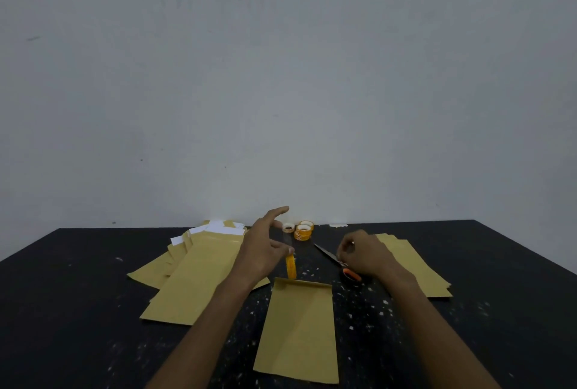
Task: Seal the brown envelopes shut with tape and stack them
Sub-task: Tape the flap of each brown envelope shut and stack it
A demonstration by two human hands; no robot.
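Observation:
A brown envelope (pixel 298 329) lies flat on the black table (pixel 78 310) in front of me, its flap end pointing away. Just beyond that end my left hand (pixel 262 251) pinches an orange tape roll (pixel 291 267) seen edge-on, with a clear strip pulled up from it and the index finger stretched out. My right hand (pixel 365 254) curls its fingers over the orange-handled scissors (pixel 351 274), whose blade points to the far left on the table. A loose pile of brown envelopes (pixel 193 276) with white paper sticking out lies at the left. A neater stack (pixel 421 270) lies at the right.
Three more tape rolls (pixel 303 231) sit near the table's far edge by the pale wall. White specks and paper scraps are scattered over the dark tabletop. A small white scrap (pixel 338 225) lies at the far edge.

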